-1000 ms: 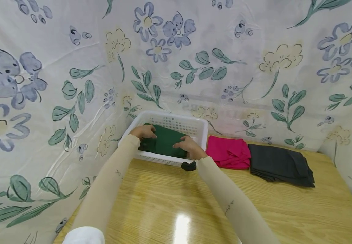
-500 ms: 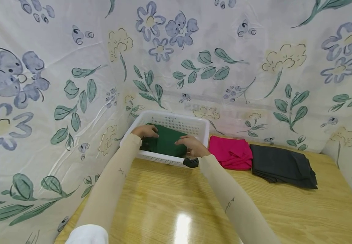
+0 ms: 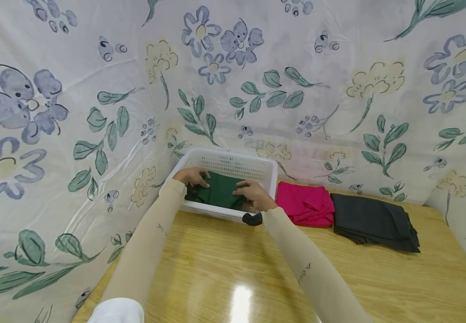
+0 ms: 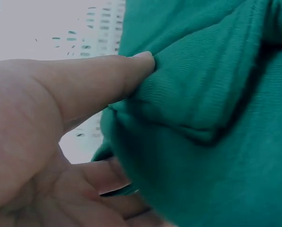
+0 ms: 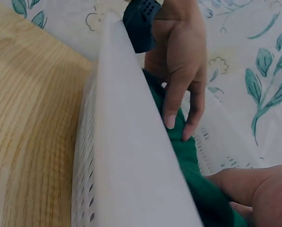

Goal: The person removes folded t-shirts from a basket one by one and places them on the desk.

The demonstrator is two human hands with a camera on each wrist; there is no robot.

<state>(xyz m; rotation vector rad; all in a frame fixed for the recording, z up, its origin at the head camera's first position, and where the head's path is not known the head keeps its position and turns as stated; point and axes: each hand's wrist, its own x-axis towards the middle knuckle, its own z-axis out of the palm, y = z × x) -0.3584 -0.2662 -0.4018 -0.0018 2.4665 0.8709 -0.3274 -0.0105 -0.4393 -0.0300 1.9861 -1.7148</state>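
A folded green garment (image 3: pixel 222 190) lies inside the white plastic basket (image 3: pixel 239 155). At its left end, my left hand (image 3: pixel 194 176) pinches the cloth. The left wrist view shows the thumb on top of a hemmed fold of the green garment (image 4: pixel 193 90), with the fingers partly hidden beneath. My right hand (image 3: pixel 253 194) reaches over the basket's near right corner and grips the garment's right end. In the right wrist view, the thumb of the right hand (image 5: pixel 259 189) presses on the green cloth (image 5: pixel 188 161), and its other fingers are mostly hidden.
Right of the basket, a folded bright pink garment (image 3: pixel 305 204) lies on the wooden table (image 3: pixel 217 260). Beside it is a folded dark grey garment (image 3: pixel 374 222). A flower-printed curtain (image 3: pixel 289 112) hangs close behind the basket and on its left.
The green garment's far edge has come lower and nearer in the basket, so more of the back wall shows. Both hands stay at its ends with only slight shifts.
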